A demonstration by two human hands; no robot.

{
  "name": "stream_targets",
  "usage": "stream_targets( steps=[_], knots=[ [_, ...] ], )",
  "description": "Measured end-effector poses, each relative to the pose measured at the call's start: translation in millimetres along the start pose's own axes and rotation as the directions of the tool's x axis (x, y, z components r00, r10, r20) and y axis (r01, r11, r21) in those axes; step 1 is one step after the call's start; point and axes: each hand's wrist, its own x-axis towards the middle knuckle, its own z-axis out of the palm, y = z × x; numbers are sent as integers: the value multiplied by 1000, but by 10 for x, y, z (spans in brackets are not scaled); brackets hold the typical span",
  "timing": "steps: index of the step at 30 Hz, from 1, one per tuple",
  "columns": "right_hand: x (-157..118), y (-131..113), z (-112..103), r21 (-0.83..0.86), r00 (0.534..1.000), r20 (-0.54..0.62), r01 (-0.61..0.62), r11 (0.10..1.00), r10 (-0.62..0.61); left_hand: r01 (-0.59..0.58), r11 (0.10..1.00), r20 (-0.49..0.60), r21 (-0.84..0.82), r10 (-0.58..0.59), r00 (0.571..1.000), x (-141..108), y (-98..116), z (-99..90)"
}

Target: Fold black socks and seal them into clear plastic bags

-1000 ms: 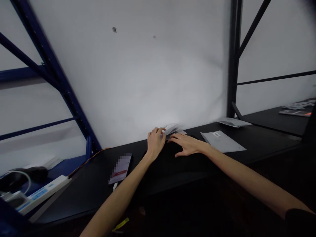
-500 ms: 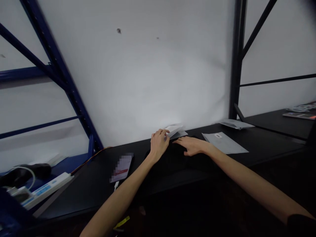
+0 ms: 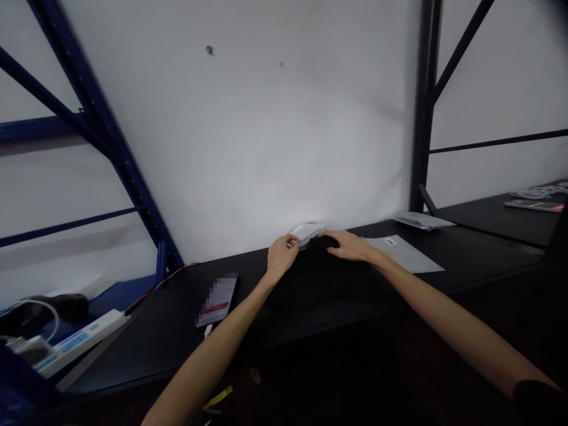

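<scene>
Your left hand (image 3: 281, 257): grip narrow, pinching edge of white packet (image 3: 306, 232). Your right hand (image 3: 350, 245): grip curved over dark bundle (image 3: 322, 242), can't tell if holding. Packet and bundle touching or nearly so, at back of surface (image 3: 146, 349). Grey mailer (image 3: 402, 254) lies flat just right of right hand, no hand on it; second mailer (image 3: 421, 220) farther back. Contents of both hidden. Pixelated card (image 3: 217, 300) well left. Power strip (image 3: 80, 343) beyond, lower left.
</scene>
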Motion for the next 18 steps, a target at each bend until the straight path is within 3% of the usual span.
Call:
stream_targets(
  steps=[3, 6, 10, 14, 18],
  knots=[
    [-2, 9, -29, 114, 1000, 9, -21, 993, 20, 23, 999, 73, -44, -20, 997, 11, -19, 13],
    [7, 2, -27, 143, 999, 22, 34, 989, -38, -111, 993, 97, -34, 114, 989, -35, 34, 21],
    [27, 8, -17, 110, 993, -68, 102, 989, -95, -341, 931, 105, 133, 328, 939, -103, 109, 13],
    [37, 48, 1, 113, 993, -84, 98, 989, -89, -428, 876, 174, 222, 396, 902, -132, 115, 14],
    [24, 12, 14, 198, 995, -65, 89, 976, -77, -475, 864, 179, 167, 447, 876, -162, 129, 45]
  ],
)
